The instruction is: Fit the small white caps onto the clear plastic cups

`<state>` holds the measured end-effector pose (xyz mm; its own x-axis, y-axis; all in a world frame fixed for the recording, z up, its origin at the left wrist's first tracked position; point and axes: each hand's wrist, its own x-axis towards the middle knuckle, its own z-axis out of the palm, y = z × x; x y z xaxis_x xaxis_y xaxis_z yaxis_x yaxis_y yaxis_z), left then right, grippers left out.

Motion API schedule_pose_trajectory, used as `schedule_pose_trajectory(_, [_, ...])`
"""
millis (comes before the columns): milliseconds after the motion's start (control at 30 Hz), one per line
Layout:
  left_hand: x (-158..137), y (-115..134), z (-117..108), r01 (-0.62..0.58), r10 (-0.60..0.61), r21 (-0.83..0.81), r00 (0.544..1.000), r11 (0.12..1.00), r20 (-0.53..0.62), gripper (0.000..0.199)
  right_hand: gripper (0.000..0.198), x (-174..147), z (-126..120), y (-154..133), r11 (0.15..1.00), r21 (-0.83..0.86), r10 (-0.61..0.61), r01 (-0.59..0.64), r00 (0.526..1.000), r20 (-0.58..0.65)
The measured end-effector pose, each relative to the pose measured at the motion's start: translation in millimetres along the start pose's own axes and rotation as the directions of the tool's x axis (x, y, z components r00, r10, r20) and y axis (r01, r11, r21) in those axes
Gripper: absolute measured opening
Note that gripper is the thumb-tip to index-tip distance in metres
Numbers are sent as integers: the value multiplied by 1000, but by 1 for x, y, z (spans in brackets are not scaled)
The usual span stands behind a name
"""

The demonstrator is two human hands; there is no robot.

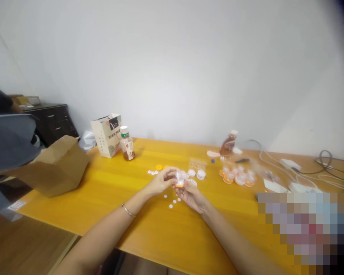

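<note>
Between both hands, over the middle of the wooden table, is a small piece with a clear top, white middle and orange base (179, 184). My left hand (163, 181) is closed on its upper part with thumb and fingertips. From below and the right, my right hand (190, 196) grips the orange base. Small white discs (171, 206) lie scattered beneath the hands. Just behind them are wider white round parts (201, 174) and a yellow round part (159, 167). A group of similar clear-topped orange and white pieces (237, 175) stands to the right.
A tea-coloured bottle (127, 144) and paper gift bag (106, 135) stand back left, near a brown paper bag (59, 166). Back right are another bottle (228, 144), a blue cap (213, 160) and white cables (292, 172). A pixelated patch covers the lower right.
</note>
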<state>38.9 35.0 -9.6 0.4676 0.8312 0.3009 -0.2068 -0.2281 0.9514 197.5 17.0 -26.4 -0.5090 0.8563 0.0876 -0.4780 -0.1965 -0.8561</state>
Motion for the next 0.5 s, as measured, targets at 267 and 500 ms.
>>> schedule_pose_trajectory(267, [-1, 5, 3, -76, 103, 237, 990, 969, -102, 31, 41, 6, 0, 1, 955, -244, -193, 172, 979, -66])
schedule_pose_trajectory(500, [1, -4, 2, -55, 132, 452, 981, 891, -140, 31, 43, 8, -1, 9, 853, -475, -276, 215, 959, -61])
